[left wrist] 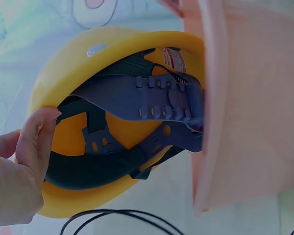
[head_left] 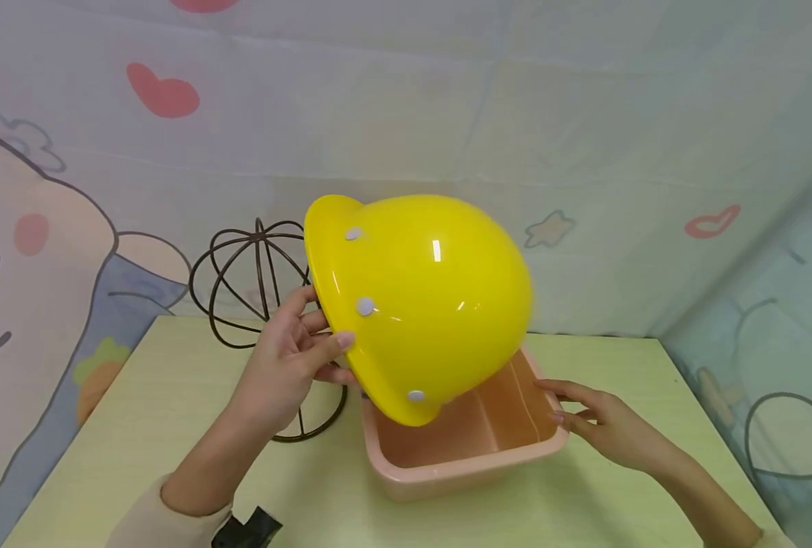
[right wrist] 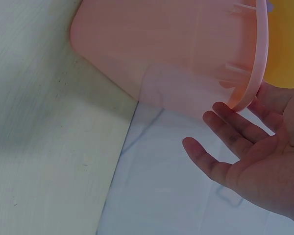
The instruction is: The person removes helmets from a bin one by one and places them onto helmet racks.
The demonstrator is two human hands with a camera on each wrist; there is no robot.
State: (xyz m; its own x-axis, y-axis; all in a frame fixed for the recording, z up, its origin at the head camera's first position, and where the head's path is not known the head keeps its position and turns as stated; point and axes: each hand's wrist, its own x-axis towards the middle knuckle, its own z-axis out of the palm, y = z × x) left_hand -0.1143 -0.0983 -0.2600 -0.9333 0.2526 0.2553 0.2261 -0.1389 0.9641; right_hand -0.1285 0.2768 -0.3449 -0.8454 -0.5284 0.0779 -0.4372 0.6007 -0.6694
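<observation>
A yellow hard hat (head_left: 440, 297) is tipped on its side above a pink plastic bin (head_left: 460, 466). My left hand (head_left: 289, 358) grips the hat by its brim, thumb on the outside and fingers under the edge. In the left wrist view the inside of the hat shows, with a dark suspension harness (left wrist: 132, 98) and straps. At the bin's right corner my right hand (head_left: 607, 426) pinches the rim between thumb and fingers. The right wrist view shows that hand (right wrist: 264, 142) at the rim, some fingers extended below it. The hat hides the bin's far side.
A dark wire stand with a domed top (head_left: 258, 237) is on the left of the table, partly behind my left hand and the hat. The pale table (head_left: 625, 365) meets a printed cloth backdrop (head_left: 406, 99) at the back.
</observation>
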